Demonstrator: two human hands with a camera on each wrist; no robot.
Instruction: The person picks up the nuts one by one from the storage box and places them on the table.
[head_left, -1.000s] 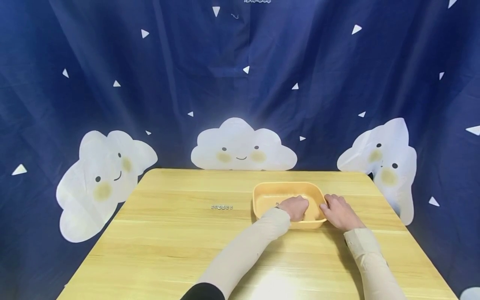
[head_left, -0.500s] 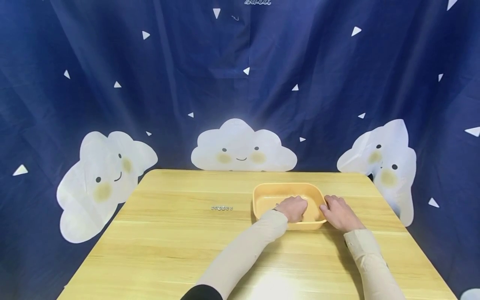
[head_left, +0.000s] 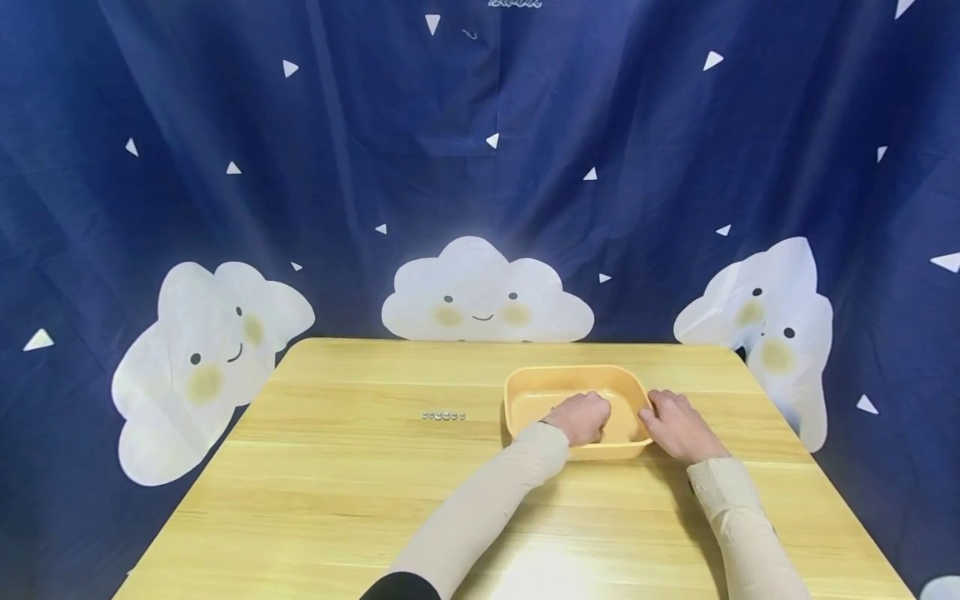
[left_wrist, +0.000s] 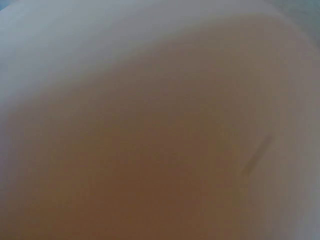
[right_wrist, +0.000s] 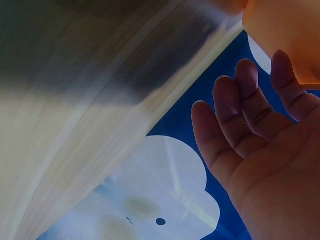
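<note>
A yellow-orange plastic basin (head_left: 536, 377) stands on the wooden table, right of the middle. My left hand (head_left: 577, 418) reaches down inside it, knuckles up. Its fingertips are hidden beneath the hand, so whatever they touch does not show. At the basin's right end my right hand (head_left: 681, 427) holds the rim, thumb over the edge. In the right wrist view the other fingers (right_wrist: 225, 105) curve loosely outside the basin wall (right_wrist: 290, 35). Small shiny metal balls (head_left: 444, 416) lie in a row on the table, left of the basin. The left wrist view is a blur.
The wooden table (head_left: 337, 500) runs back to a dark blue curtain (head_left: 420, 167) printed with white clouds and triangles. Both forearms in pale sleeves cross the front of the table, the left sleeve (head_left: 480, 517) passing between the row of balls and the basin's near side.
My left hand has shifted slightly left within the basin, covering most of a small shiny thing seen beside it earlier. The right hand, the basin and the row of balls have stayed put.
</note>
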